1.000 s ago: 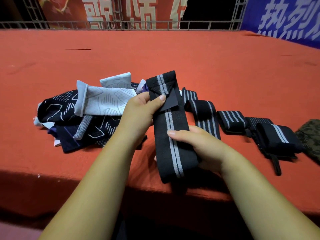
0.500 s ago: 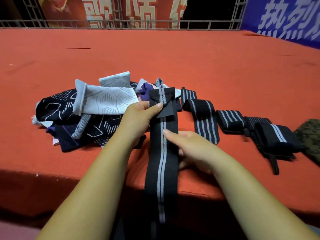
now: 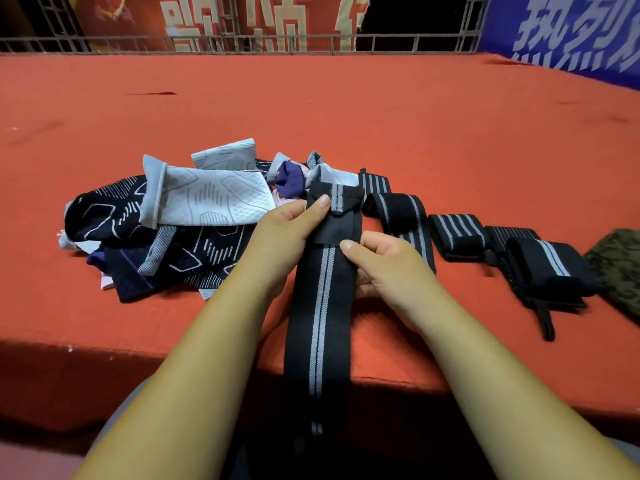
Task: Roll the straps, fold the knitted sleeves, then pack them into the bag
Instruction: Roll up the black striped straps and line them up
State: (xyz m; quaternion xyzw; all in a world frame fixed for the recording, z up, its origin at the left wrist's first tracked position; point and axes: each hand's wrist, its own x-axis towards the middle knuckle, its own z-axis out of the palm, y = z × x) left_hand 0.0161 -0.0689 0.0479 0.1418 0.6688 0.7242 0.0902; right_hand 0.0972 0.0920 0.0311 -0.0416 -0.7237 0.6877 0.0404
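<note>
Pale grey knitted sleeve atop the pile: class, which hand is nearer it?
Left. The left hand lies just beside the pale grey knitted sleeve; the right hand is beyond the black strap.

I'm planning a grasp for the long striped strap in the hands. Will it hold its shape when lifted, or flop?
Probably floppy: the striped strap drapes over the edge of the table and hangs limp below. Likely light: the left hand and right hand pinch it under their thumbs. It should coil readily, judging by the rolled straps beside it.
</note>
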